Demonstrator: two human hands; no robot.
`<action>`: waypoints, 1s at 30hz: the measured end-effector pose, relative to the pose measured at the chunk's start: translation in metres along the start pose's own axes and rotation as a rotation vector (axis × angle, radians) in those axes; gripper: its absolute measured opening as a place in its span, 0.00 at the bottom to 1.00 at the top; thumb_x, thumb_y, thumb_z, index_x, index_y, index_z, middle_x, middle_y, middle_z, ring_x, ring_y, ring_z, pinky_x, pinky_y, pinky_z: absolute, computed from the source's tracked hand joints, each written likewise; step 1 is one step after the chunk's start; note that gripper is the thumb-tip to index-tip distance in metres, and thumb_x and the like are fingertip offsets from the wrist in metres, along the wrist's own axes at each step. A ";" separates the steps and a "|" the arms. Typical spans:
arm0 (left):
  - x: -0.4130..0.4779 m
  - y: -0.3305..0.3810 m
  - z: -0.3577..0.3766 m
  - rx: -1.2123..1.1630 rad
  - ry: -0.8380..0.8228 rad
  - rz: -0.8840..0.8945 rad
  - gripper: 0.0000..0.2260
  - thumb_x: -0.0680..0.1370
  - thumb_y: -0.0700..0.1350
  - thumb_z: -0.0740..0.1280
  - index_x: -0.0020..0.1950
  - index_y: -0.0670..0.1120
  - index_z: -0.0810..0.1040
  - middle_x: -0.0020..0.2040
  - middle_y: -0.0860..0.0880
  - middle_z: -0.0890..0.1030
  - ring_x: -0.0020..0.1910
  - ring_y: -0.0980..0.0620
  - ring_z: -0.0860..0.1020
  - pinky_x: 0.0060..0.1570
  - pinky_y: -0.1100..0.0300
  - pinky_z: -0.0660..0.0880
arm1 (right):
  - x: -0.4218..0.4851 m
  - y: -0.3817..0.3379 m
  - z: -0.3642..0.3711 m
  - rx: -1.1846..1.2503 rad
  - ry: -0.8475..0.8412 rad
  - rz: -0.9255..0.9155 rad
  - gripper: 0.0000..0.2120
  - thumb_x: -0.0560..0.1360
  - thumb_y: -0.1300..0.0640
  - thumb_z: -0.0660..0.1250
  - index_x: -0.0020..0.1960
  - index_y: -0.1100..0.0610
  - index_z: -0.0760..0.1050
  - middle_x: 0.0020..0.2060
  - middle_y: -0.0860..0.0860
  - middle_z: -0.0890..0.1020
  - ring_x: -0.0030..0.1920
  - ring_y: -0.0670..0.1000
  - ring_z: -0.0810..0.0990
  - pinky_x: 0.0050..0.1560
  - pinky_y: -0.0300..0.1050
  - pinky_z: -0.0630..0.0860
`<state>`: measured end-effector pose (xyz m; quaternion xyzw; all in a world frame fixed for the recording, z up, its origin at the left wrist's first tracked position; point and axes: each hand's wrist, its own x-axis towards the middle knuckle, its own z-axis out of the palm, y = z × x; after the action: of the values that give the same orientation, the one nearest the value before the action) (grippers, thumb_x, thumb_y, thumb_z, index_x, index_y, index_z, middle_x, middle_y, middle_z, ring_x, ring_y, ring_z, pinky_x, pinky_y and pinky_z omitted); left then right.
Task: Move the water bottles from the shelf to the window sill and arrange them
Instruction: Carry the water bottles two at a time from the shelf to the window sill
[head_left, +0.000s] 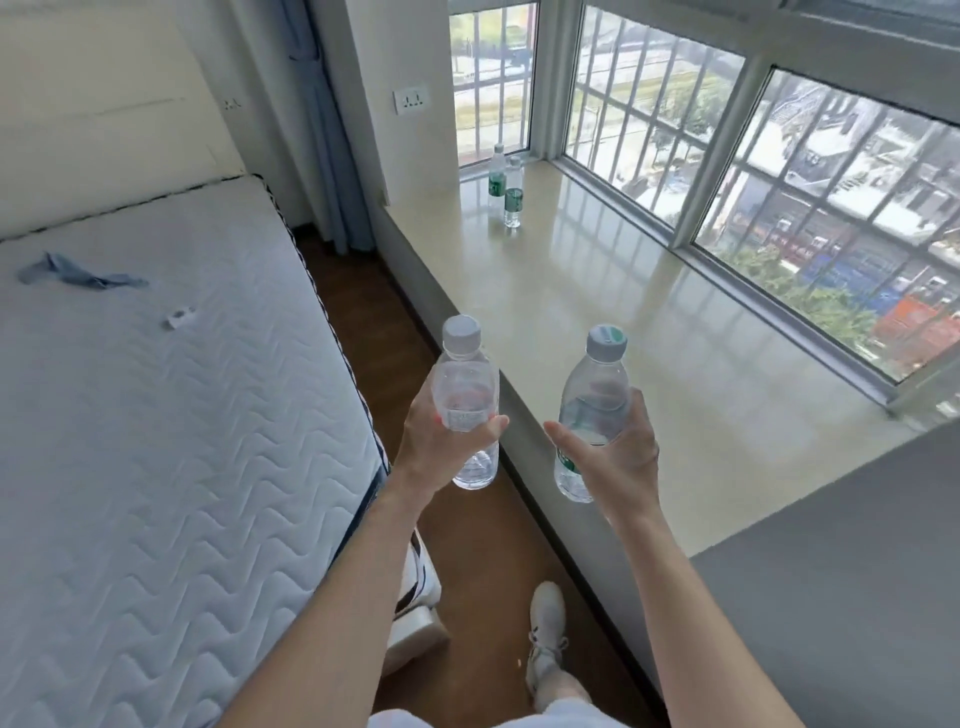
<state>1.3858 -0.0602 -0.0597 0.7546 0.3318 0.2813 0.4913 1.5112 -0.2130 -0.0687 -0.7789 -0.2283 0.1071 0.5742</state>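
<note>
Nearest me, a white shoe (545, 639) stands on the brown floor (467, 530) just beside the front wall of the window sill (623, 291). Above it, my left hand (441, 447) is curled round the middle of a clear bottle (467, 374), thumb across the front. It holds the bottle upright in the air off the sill's front edge, over the floor. My right hand (618, 452) grips a green-labelled bottle (592, 384) low on its body, fingers wrapped behind and thumb stretched out toward the left. This one hangs right at the sill's front edge, not touching it. Both bottles have pale caps on. Left of the sill, across the strip of floor, lies a quilted mattress (156, 405) with a blue cloth (78, 273) on it. At the sill's far end two more bottles stand upright, the front bottle (513, 195) just beside the back bottle (497, 174), near the window (831, 208) corner. A wall socket (411, 98) sits above that end.
</note>
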 end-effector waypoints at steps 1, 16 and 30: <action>0.015 -0.001 0.003 0.003 0.017 -0.009 0.27 0.68 0.43 0.79 0.61 0.57 0.70 0.51 0.61 0.77 0.53 0.64 0.78 0.49 0.73 0.74 | 0.019 0.000 0.006 0.000 -0.017 -0.012 0.25 0.64 0.51 0.82 0.53 0.50 0.72 0.45 0.43 0.81 0.46 0.39 0.80 0.44 0.31 0.74; 0.193 0.001 -0.001 -0.035 0.282 -0.098 0.27 0.65 0.49 0.75 0.62 0.49 0.74 0.50 0.56 0.79 0.51 0.62 0.78 0.52 0.64 0.77 | 0.230 -0.033 0.099 0.025 -0.333 -0.128 0.26 0.65 0.51 0.82 0.56 0.49 0.72 0.47 0.43 0.82 0.48 0.39 0.80 0.43 0.24 0.70; 0.345 -0.070 -0.075 -0.139 0.347 -0.152 0.28 0.65 0.50 0.76 0.63 0.53 0.73 0.51 0.58 0.79 0.54 0.61 0.79 0.52 0.67 0.76 | 0.350 -0.055 0.252 -0.027 -0.451 -0.146 0.25 0.66 0.51 0.81 0.57 0.51 0.72 0.47 0.44 0.81 0.47 0.37 0.78 0.40 0.23 0.69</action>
<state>1.5280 0.2700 -0.0641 0.6319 0.4472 0.3915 0.4974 1.6953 0.1804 -0.0632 -0.7242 -0.4081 0.2335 0.5045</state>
